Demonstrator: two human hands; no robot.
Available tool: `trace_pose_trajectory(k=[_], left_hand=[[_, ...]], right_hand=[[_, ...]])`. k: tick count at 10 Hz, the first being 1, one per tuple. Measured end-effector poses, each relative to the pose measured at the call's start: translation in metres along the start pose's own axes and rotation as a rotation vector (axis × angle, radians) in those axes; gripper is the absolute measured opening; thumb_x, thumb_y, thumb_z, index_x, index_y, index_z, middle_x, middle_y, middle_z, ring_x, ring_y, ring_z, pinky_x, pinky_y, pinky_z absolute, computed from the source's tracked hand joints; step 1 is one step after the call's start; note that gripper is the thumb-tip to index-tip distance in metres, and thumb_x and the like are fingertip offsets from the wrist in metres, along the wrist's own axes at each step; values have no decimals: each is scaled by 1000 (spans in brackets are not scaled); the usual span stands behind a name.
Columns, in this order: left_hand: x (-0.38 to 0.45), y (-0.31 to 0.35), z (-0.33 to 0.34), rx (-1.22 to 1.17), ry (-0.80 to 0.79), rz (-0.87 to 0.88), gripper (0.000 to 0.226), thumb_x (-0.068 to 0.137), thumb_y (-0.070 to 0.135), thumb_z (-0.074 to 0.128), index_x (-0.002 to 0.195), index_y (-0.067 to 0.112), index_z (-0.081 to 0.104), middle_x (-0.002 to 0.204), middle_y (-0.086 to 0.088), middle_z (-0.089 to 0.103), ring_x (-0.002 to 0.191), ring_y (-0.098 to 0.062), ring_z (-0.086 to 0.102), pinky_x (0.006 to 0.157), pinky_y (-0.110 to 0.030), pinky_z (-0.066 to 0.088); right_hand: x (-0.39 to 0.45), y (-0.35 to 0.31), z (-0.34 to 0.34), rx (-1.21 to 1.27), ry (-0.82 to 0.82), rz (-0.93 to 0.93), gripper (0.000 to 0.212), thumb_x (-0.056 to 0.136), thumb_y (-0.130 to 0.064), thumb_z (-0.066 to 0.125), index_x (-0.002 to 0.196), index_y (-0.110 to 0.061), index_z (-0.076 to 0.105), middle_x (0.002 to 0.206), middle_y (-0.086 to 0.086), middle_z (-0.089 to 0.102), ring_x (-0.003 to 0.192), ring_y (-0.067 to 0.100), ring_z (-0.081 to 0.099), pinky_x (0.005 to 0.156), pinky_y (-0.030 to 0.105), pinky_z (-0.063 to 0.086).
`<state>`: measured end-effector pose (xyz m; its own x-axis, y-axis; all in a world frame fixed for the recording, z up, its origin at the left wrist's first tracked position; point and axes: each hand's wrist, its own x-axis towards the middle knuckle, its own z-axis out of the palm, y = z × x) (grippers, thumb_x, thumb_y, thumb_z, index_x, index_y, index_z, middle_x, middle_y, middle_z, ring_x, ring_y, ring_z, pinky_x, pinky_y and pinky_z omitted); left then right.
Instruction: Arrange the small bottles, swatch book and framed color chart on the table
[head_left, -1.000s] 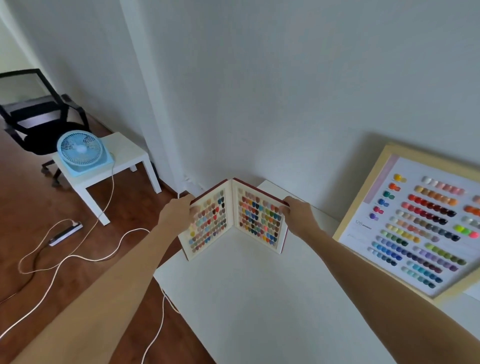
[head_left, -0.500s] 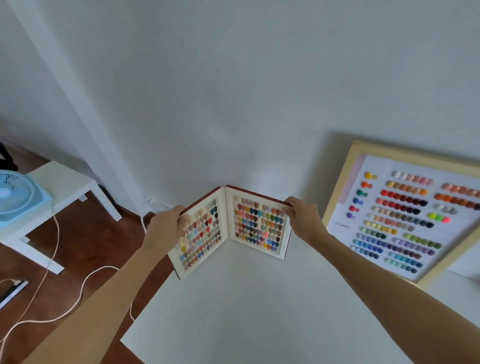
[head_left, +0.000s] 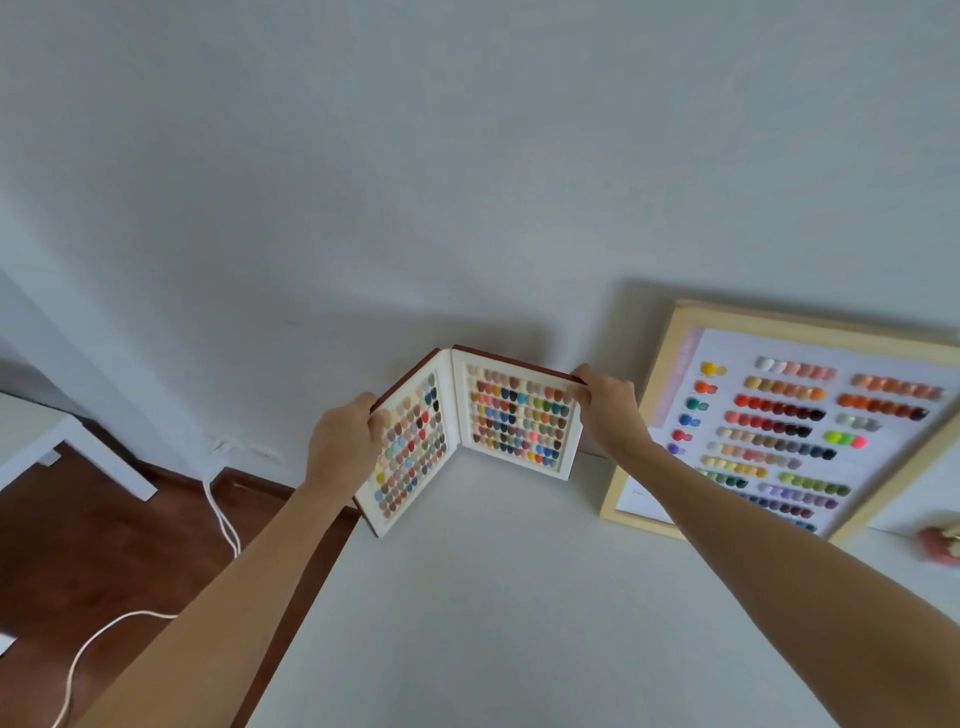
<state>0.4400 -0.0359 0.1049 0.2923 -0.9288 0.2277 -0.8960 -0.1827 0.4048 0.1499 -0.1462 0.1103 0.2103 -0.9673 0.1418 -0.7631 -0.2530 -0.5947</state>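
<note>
The swatch book (head_left: 511, 418) stands upright and spread open in a V at the far left corner of the white table (head_left: 519, 623), its pages filled with rows of coloured nail tips, its cover dark red. My left hand (head_left: 340, 441) grips the outer edge of the left page. My right hand (head_left: 608, 410) grips the top right corner of the right page. To the right, the framed color chart (head_left: 779, 421), in a pale wood frame, leans against the wall. No small bottles are in view.
A small pink and cream object (head_left: 943, 543) sits at the table's right edge. A white side table (head_left: 67, 452) stands on the brown wood floor at the left, and a white cable (head_left: 218, 509) trails along the floor by the wall.
The view has swung to the right and up, so the fan and chair have left the frame. Both hands keep the same hold on the open swatch book.
</note>
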Motion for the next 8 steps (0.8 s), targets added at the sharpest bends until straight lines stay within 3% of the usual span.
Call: trace_pose_trajectory(k=[2, 4, 5, 6, 7, 8], left_hand=[[14, -6, 13, 0, -20, -12, 20, 98, 29, 47, 97, 11, 55, 96, -10, 71, 68, -17, 67, 47, -10, 37], [17, -8, 20, 19, -29, -6, 21, 97, 30, 48, 101, 10, 55, 101, -12, 71, 77, -25, 73, 49, -13, 42], [16, -9, 19, 24, -38, 3, 22, 98, 30, 46, 102, 10, 54, 103, -12, 71, 79, -26, 73, 55, -22, 53], [15, -10, 20, 34, -23, 7, 22, 98, 29, 46, 103, 10, 53, 104, -13, 71, 79, -26, 72, 57, -26, 55], [12, -3, 15, 67, -20, -11, 24, 96, 29, 50, 111, 9, 51, 109, -14, 68, 86, -26, 69, 59, -25, 51], [4, 7, 9, 114, 91, 47, 46, 91, 29, 60, 129, 6, 45, 129, -18, 56, 116, -33, 56, 87, -42, 53]], right_hand=[[25, 7, 12, -29, 15, 16, 17, 100, -15, 42, 105, -11, 58, 98, 10, 67, 69, 16, 56, 53, 14, 40], [31, 15, 20, -3, 44, 43, 17, 99, -15, 44, 108, -11, 58, 100, 9, 66, 76, 16, 56, 58, 12, 39], [31, 15, 21, 13, 57, 68, 18, 99, -16, 45, 110, -10, 57, 103, 10, 66, 78, 17, 57, 64, 17, 42], [29, 9, 21, 29, 51, 122, 23, 99, -15, 45, 120, -10, 53, 114, 13, 63, 89, 24, 61, 74, 25, 50], [17, -7, 13, 11, 63, 123, 38, 97, -17, 49, 134, -14, 40, 139, 13, 46, 111, 33, 58, 86, 31, 48], [-4, -15, 4, -77, 139, -8, 41, 97, -21, 50, 136, -17, 37, 148, 9, 35, 120, 31, 53, 97, 37, 47]])
